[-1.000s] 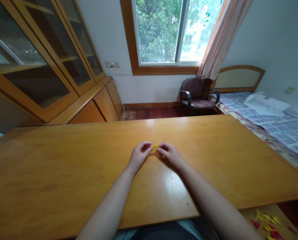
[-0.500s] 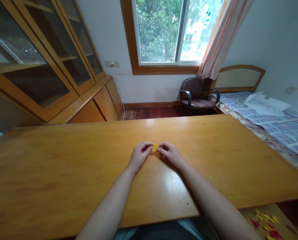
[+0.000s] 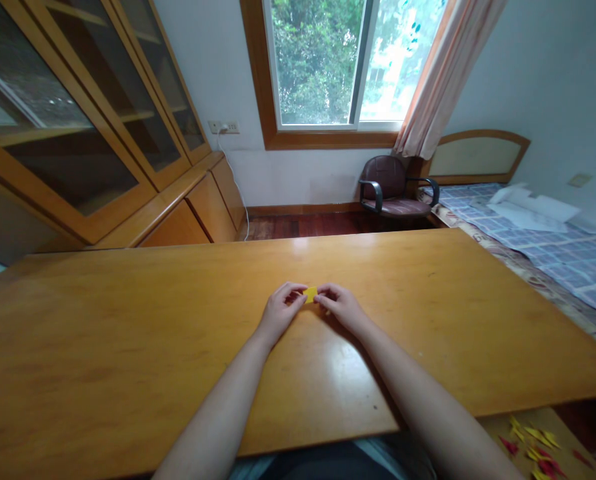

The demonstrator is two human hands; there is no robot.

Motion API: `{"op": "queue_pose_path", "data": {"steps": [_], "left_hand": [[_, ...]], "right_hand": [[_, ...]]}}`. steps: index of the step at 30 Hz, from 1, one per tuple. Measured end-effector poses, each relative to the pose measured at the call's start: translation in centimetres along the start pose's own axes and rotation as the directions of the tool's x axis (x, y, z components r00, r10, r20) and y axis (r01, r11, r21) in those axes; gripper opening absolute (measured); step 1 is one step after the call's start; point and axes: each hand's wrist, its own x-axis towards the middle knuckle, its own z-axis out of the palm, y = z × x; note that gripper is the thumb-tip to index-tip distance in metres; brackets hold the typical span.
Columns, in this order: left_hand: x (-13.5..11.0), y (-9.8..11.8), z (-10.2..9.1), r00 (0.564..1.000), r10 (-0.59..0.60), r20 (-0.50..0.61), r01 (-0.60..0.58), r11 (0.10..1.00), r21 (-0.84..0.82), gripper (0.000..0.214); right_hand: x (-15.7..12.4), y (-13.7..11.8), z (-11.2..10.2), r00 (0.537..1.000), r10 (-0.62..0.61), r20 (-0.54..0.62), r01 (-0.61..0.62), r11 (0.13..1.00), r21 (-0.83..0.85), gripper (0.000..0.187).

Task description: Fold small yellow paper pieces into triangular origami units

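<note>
A small yellow piece of paper [image 3: 310,294] is pinched between both hands just above the wooden table [image 3: 128,320]. My left hand [image 3: 279,309] grips its left side with curled fingers. My right hand [image 3: 340,307] grips its right side the same way. Both forearms reach in from the bottom of the view and meet near the table's middle.
Several small yellow and red folded paper pieces [image 3: 533,445] lie on a lower surface at the bottom right. A glass-door wooden cabinet [image 3: 93,133] stands at the left. Beyond the table are a dark armchair [image 3: 391,190], a window [image 3: 338,63] and a bed [image 3: 553,247].
Hardly anything has changed: both hands stay at the same spot, with the yellow paper shifting only slightly between the fingertips.
</note>
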Motion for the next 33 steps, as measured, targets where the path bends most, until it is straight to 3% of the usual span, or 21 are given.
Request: {"op": "queue_pose_path", "data": {"steps": [21,33], "left_hand": [[-0.11,0.10,0.20,0.999,0.024,0.032,-0.025,1.000,0.016,0.023],[-0.17,-0.31,0.43,0.996,-0.077,0.052,0.078,0.997,-0.024,0.028]], "right_hand": [[0.12,0.17,-0.15,1.000,0.012,-0.007,-0.011,0.999,0.040,0.027],[0.11,0.09,-0.18,1.000,0.024,-0.008,-0.023,0.999,0.046,0.027]]}}
